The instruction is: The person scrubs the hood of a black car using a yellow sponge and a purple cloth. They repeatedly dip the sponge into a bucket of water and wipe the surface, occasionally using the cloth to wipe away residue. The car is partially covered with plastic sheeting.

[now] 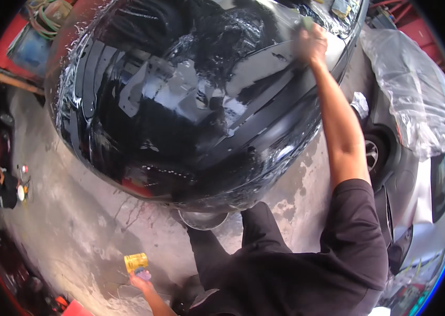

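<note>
A glossy, wet-looking dark car body (180,158), with crinkled clear film along its edges, fills the upper middle. My right arm reaches far across it. On a pale grey patch near the far right edge, my right hand (313,45) is closed on a small greenish pad (307,23); motion blurs the fingers. Low on the left, away from the car, my left hand (141,283) is closed around a yellow, roughly rectangular piece with dark print (136,262). A small purple-grey piece (142,274) is in that hand too; its kind is unclear.
A round metal basin (204,220) is partly under the car's near edge, by my legs. To the right stands a grey car partly draped in plastic sheeting (406,84). Far left, a person in dark clothes (6,187) is low near the floor. Coiled hoses (48,20) lie upper left.
</note>
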`<state>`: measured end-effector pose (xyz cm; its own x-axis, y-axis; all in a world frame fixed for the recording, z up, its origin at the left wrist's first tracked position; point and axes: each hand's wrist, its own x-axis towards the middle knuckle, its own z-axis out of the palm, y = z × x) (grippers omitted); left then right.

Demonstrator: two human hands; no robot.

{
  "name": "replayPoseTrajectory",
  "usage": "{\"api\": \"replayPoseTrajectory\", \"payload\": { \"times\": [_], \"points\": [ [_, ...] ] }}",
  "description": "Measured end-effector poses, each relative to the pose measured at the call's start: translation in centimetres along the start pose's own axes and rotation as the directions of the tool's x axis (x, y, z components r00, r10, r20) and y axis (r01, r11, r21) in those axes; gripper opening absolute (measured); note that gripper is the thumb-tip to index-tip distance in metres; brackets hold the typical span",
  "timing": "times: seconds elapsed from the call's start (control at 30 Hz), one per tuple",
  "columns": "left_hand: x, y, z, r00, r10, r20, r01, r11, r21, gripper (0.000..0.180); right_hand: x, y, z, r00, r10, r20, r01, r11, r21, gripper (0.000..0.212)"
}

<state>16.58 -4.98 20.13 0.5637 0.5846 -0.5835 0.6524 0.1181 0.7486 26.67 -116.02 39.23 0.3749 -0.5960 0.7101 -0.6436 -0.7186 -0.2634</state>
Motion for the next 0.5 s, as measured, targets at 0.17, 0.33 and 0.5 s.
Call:
{"api": "replayPoseTrajectory", "payload": {
  "times": [0.17, 0.33, 0.5],
  "points": [
    [9.1, 1.1, -1.1, 0.998, -0.054, 0.024, 0.053, 0.997, 0.059, 0.031, -7.5, -19.4, 1.3, 0.984, -0.175, 0.032, 0.174, 0.985, 0.018, 0.040],
    [16.1, 3.1, 0.8, 0.983, -0.058, 0.174, 0.053, 0.998, 0.033, 0.039, -16.0, -36.3, 0.2, 0.978, -0.198, 0.067, 0.191, 0.977, 0.099, 0.041],
    [18.5, 5.0, 3.0, 0.986, -0.057, 0.159, 0.049, 0.998, 0.051, 0.050, -27.1, -48.8, -1.8, 0.945, -0.302, 0.126, 0.256, 0.923, 0.288, 0.050]
  ]
}}
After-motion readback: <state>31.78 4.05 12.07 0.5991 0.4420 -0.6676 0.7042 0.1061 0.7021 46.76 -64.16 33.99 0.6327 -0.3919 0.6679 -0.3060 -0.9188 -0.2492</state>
